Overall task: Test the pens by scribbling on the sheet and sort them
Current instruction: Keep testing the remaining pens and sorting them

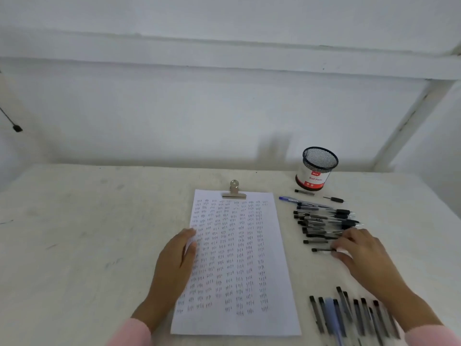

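On the tabletop (87,233), centre: the sheet (234,258) lies flat, held at its top edge by a metal clip (234,189). Columns of small tally-like scribbles cover it nearly to the bottom.

Left hand (174,260): flat, fingers straight and together, resting on the sheet's left edge, palm partly on the tabletop.

Right hand (361,250): reaches left with fingers extended, fingertips at one end of a single black pen (321,250) lying just nearer than the pile. Motion blur hides whether it pinches the pen or only touches it (cannot tell).

Pile of pens (321,221): just right of the sheet's upper half, mostly black with clear barrels, lying roughly sideways and overlapping. One blue pen (289,199) sits angled at the pile's far edge.

Row of pens (349,315): bottom right, side by side and roughly lengthwise, partly under the right forearm, blurred.

Mesh cup (318,168): stands behind the pile near the wall, red-and-white label on its lower half. Two short dark pieces (304,192) lie between cup and pile, too small to identify.

Pink sleeves on both wrists.
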